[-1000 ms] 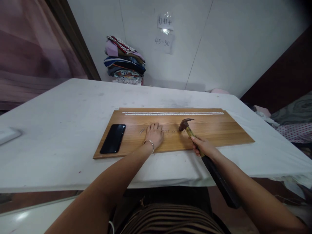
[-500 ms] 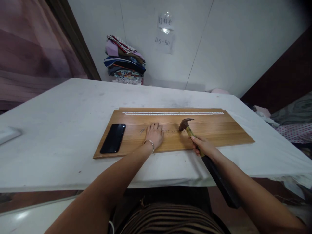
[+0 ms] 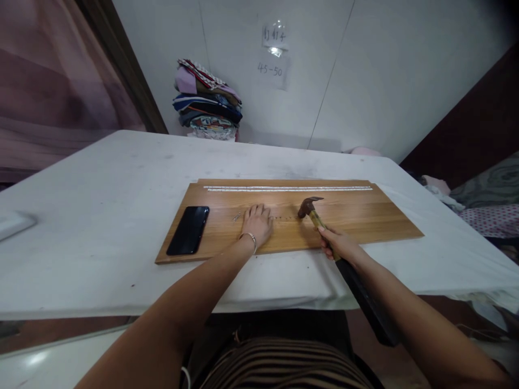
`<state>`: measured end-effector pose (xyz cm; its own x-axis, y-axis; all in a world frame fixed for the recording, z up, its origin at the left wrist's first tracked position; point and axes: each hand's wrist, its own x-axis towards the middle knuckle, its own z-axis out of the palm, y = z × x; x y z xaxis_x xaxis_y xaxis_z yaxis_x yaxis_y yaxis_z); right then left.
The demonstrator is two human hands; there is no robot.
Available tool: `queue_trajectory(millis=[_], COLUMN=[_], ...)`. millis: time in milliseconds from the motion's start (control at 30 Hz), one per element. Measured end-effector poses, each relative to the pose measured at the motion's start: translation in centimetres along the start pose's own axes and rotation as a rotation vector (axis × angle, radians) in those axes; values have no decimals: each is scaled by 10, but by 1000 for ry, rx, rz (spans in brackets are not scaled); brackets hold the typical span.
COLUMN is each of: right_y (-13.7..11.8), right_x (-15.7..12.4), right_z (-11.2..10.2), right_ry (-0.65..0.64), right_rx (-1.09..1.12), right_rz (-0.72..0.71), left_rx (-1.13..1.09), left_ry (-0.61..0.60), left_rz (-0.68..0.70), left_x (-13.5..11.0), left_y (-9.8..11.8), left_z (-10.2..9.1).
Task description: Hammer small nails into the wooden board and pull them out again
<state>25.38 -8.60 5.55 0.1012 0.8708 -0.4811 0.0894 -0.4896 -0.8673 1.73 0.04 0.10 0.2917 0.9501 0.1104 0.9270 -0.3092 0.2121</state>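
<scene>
- The left hand (image 3: 258, 225) lies palm down on the wooden board (image 3: 373, 219), its fingers stretched forward and slightly apart; what is under the palm I cannot see.
- The right hand (image 3: 338, 243) is closed around the handle of the hammer (image 3: 348, 275), near the board's front edge.
- The hammer's head is over the board, to the right of a row of small nails (image 3: 286, 218); whether it touches the wood, I cannot tell. Its black grip reaches, in this view, past the front edge of the worktop (image 3: 101, 216).
- The row of nails runs between the left hand and the hammer's head, so the gap there is rather narrow.
- Some loose nails (image 3: 237, 216) lie just beside the left hand, on its left side.
- The phone (image 3: 188, 230) rests along the left edge of the board, well apart from the hammer.
- Two white strips (image 3: 290, 189) run almost parallel to the back edge of the board, farther away than both hands.
- To the right of the hammer, the wood stretches widely up to the board's slanting right edge.
- Around the board, the white worktop extends on all sides, most broadly to the left.
</scene>
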Motion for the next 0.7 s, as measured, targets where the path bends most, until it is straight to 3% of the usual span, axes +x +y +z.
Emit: queue_trajectory(millis=[700], right_y=[-4], right_x=[-4], right_z=[1], right_ry=[17], right_rx=[-1], right_rz=[12], left_rx=[11], left_ry=[-8], left_rz=[-4], left_x=[-1], left_y=[1], left_z=[-3])
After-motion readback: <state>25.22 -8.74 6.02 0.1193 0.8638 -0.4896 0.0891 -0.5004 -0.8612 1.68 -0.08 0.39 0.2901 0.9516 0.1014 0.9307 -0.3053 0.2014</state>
